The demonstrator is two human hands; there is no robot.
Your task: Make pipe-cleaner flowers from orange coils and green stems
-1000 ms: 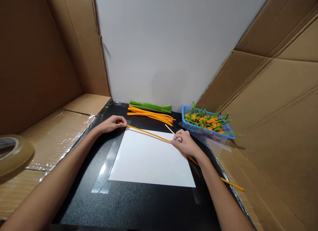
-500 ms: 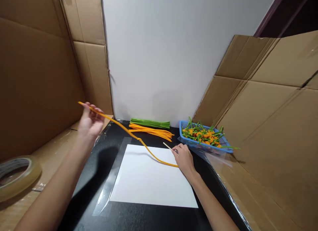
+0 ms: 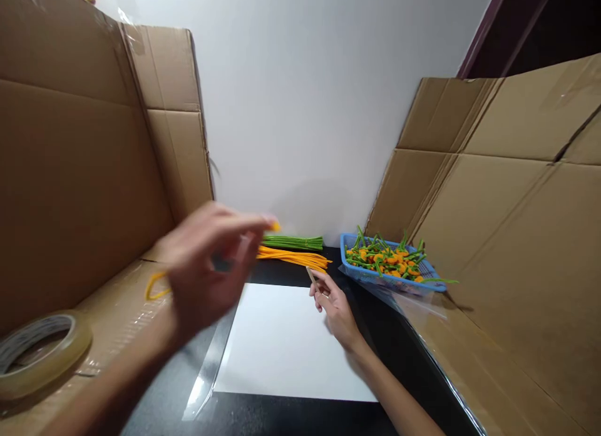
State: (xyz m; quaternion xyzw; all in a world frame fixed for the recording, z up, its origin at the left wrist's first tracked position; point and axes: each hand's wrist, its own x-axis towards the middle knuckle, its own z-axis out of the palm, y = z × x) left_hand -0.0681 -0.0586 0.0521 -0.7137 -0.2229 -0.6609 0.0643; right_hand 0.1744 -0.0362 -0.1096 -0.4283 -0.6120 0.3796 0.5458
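L hand (image 3: 211, 267), blurred, is pinching narrow on orange pipe cleaner (image 3: 156, 288) above white sheet (image 3: 291, 342) on black table (image 3: 389, 386). R hand (image 3: 335, 314) is pinching thin wooden stick (image 3: 313, 281) near sheet's far edge. Green bundle (image 3: 293, 242) and orange bundle (image 3: 293, 258) are lying at 12 o'clock from sheet, L hand overlapping their left ends in view. Blue basket (image 3: 375, 279) is sitting at 2 o'clock. L cardboard panel (image 3: 70, 173) and R cardboard panel (image 3: 516, 236) are flanking table edges; tape roll (image 3: 42, 354) is lying at 9 o'clock.
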